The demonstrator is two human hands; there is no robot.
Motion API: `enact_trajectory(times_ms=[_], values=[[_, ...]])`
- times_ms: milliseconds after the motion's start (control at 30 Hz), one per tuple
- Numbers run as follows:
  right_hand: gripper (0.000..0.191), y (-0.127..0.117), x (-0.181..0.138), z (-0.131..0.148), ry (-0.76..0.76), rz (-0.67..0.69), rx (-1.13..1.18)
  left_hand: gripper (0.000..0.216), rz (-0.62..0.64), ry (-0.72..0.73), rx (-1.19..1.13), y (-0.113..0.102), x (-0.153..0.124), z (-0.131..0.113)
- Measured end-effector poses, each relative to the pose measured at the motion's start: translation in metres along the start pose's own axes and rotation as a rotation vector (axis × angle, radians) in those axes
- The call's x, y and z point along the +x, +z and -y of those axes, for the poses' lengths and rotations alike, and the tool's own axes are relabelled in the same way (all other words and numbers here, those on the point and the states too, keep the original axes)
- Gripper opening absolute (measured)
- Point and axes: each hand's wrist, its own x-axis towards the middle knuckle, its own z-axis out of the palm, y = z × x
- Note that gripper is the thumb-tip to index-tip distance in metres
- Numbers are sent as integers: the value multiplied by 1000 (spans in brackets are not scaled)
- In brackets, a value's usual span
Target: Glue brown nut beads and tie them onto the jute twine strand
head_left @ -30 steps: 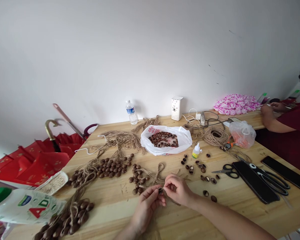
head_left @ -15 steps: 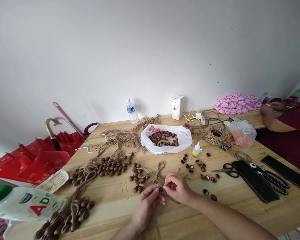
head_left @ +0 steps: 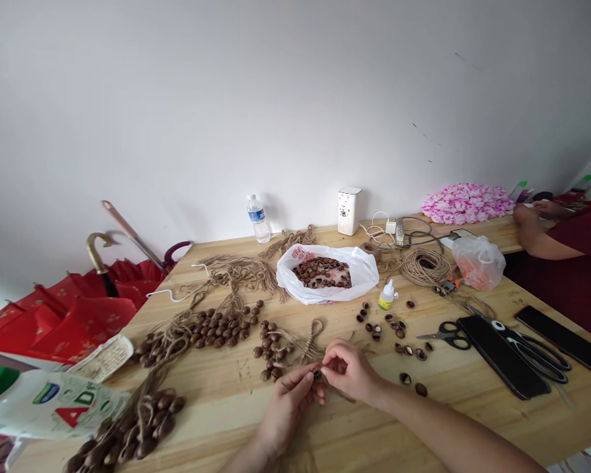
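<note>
Between the thumb and fingers of my left hand (head_left: 291, 402) is a brown half nutshell (head_left: 317, 374), its hollow side showing. My right hand (head_left: 350, 372) pinches right beside the shell's opening; what sits in its fingertips is too small to make out. Just beyond both hands lies a braided twine loop (head_left: 315, 332) with a cluster of brown nutshells (head_left: 272, 348) on its strands. Loose half shells (head_left: 398, 326) are scattered to the right, near a small glue bottle (head_left: 387, 297). A white plastic bag (head_left: 328, 297) full of shells stands open behind them.
Finished-looking twine-and-shell bunches (head_left: 221, 327) lie at left, beside a white bottle (head_left: 54, 404) and red umbrellas (head_left: 79, 315). On the right are scissors (head_left: 456, 336), a black phone (head_left: 505, 358) and a twine coil (head_left: 426, 267). Another person's arm (head_left: 536, 236) rests at far right.
Almost nothing differs. Both hands stay together at the half nutshell, with only a slight shift of the fingers, and the view has moved a touch.
</note>
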Motion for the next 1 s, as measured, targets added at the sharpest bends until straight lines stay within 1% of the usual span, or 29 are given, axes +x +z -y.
enact_trajectory(times_ms=[333,633,1000], values=[[16,0,-1,0,7,4,-17,24,-6,3,2,1,-1,-2],[14,0,-3,-1,-18,-2,-57,24,-29,3,-3,3,0,-2],[12,0,-4,-1,-20,-6,-83,23,-8,-3,7,1,1,-2]])
